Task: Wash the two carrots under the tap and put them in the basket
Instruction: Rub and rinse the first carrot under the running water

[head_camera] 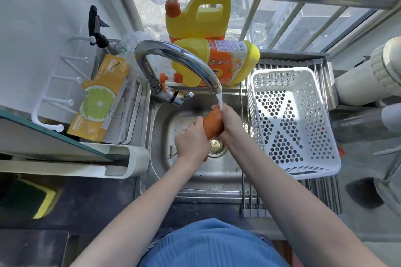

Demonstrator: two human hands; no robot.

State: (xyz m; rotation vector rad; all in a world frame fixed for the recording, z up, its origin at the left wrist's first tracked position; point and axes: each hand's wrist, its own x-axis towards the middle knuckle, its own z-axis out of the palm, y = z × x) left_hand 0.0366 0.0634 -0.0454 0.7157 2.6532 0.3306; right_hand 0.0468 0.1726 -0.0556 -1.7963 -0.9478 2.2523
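Observation:
An orange carrot is held over the steel sink, right under the running water from the curved chrome tap. My left hand grips its lower end and my right hand wraps its upper side, where the stream lands. An orange tip shows below my left hand near the drain; I cannot tell if it belongs to this carrot or another. The white perforated basket stands empty on a roll-up rack to the right of the sink.
Two yellow detergent jugs sit behind the tap by the window rail. A tray with a lemon-print package lies left of the sink. A yellow-green sponge rests at the lower left. Small peel scraps lie in the sink.

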